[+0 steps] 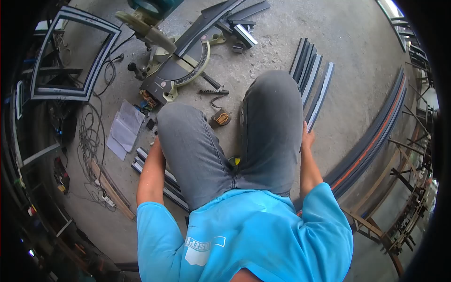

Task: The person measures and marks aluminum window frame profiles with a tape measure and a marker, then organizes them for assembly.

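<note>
R hand (307,138) was pinching the near end of a metal strip (322,91), out to the R, just beside a bundle of strips (305,66). L hand was hidden behind the L knee (181,122); couldn't tell its state. Saw (176,70) stood far L on the floor (268,51), w/ papers (126,124) nr it.
</note>
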